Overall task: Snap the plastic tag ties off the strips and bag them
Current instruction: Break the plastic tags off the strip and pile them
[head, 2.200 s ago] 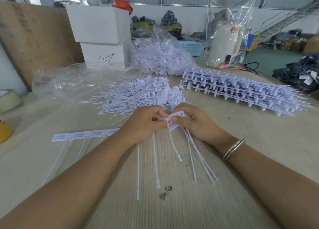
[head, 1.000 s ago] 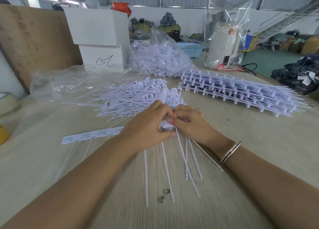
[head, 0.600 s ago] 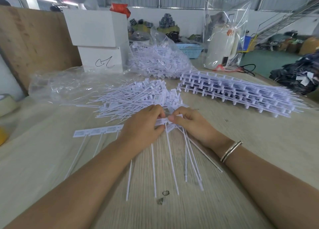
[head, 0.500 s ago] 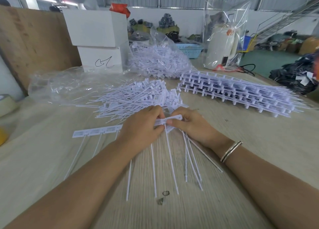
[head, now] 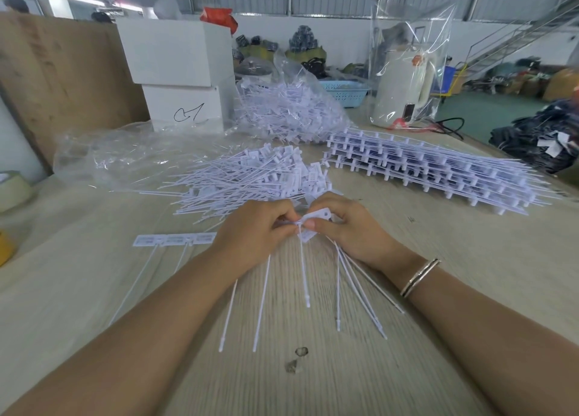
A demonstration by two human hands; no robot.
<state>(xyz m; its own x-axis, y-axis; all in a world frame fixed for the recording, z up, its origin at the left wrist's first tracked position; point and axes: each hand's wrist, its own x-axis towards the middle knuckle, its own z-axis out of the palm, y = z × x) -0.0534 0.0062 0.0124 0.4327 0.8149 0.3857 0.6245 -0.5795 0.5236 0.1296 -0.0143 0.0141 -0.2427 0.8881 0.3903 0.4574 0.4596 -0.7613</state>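
2 hands, left hand [head: 250, 231], right hand [head: 351, 227], pinching strip [head: 175, 239] between

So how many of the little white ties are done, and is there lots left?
Plenty are done: a loose pile of snapped ties lies on the table, and a clear bag behind it is already full. Right now the left hand and right hand pinch one strip, breaking a tie off. Still left: most of that strip, a tall stack of whole strips, and bagging the loose pile.
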